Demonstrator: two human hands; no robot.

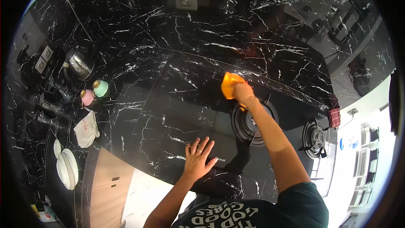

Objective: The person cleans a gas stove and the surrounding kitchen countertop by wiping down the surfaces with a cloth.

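My right hand (244, 93) grips an orange cloth (230, 85) against the glossy black cooktop, close to the back wall. Just below that hand lies a round burner (238, 128) with a metal pan support, partly covered by my right forearm. My left hand (198, 161) is spread flat on the black surface near the front edge, beside the cooktop's brand lettering (220, 159). It holds nothing.
A second burner (314, 138) sits at the right, near a dark red cloth (334, 118). Leftward stand a metal kettle (80, 64), a pink cup (87, 97), a green cup (100, 88), a white cloth (87, 130) and white plates (67, 169). A socket (185, 0) is on the marbled wall.
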